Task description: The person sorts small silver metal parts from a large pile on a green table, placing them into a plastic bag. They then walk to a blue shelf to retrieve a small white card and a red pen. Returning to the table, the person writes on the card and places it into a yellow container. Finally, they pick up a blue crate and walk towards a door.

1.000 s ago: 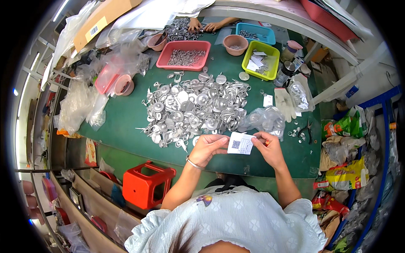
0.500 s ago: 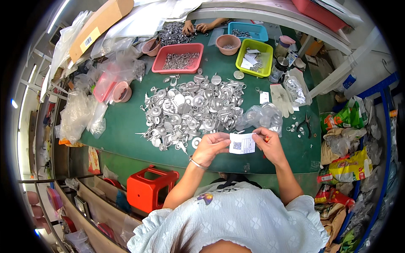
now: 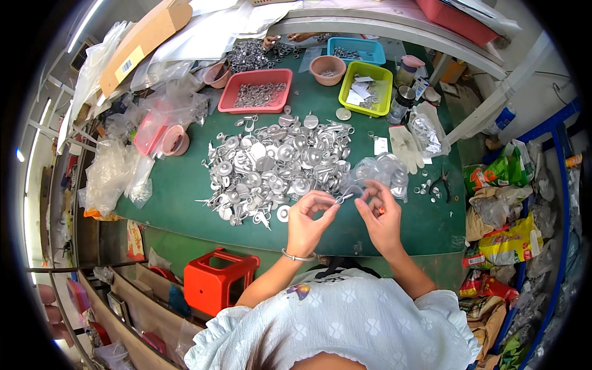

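My left hand (image 3: 313,219) pinches a small silver metal clasp (image 3: 344,198) between thumb and fingertips, above the table's front edge. Facing it, my right hand (image 3: 380,216) has curled fingers at the edge of a thin clear, rounded plastic piece (image 3: 353,190) beside the clasp. Something small and orange-red (image 3: 382,210) shows among the right fingers. Just beyond my hands lies a heap of silver metal discs and hook-like parts (image 3: 277,157). Clear round plastic pieces (image 3: 385,169) lie to the right of the heap.
A pink tray (image 3: 224,102), a pink bowl (image 3: 327,80), a blue tray (image 3: 376,60) and a lime-green basket (image 3: 364,112) stand at the back. Pliers (image 3: 443,185) and a white glove (image 3: 404,149) lie right. A co-worker's hand (image 3: 270,42) is far off. A red stool (image 3: 213,283) stands below left.
The white printed label is gone from my hands. The small metal clasp and clear plastic piece now show between them. The co-worker's hands have shifted farther back in the picture.
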Demonstrator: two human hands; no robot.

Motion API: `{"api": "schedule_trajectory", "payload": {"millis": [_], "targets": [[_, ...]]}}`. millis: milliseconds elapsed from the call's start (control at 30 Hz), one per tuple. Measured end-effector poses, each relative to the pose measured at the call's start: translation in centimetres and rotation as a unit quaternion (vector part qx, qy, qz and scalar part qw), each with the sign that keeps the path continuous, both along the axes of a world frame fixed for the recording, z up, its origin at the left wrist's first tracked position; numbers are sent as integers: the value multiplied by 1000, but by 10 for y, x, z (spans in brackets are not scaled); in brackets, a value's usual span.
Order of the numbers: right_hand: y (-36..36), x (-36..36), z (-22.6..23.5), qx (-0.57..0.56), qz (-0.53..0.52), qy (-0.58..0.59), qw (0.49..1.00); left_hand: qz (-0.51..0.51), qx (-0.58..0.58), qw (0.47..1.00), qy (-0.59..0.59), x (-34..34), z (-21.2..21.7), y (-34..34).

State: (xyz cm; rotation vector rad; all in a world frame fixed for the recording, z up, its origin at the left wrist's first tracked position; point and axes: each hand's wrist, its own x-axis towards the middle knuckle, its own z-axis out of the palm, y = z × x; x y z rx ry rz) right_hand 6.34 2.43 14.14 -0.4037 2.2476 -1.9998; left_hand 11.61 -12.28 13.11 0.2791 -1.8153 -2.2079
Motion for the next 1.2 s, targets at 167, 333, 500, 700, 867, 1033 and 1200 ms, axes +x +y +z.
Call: {"api": "schedule_trajectory", "payload": {"millis": [167, 333, 500, 700, 867, 1033, 1200], "targets": [[1, -1, -5, -48, 7, -13, 999, -15, 16, 1000, -2, 2, 8, 7], [-4, -1, 15, 9, 46, 99, 994, -38, -69, 997, 23, 6, 12, 12], [10, -6, 11, -57, 140, 58, 987, -100, 76, 992, 7, 7, 23, 11], [16, -3, 15, -74, 154, 36, 985, -143, 109, 983, -33, 9, 17, 5], [22, 0, 17, -77, 168, 27, 982, -187, 138, 972, -19, 7, 18, 4], [25, 1, 19, -76, 170, 30, 982, -193, 153, 969, -17, 8, 18, 6], [26, 2, 18, -88, 168, 53, 981, -203, 144, 968, -19, 10, 23, 7]]}}
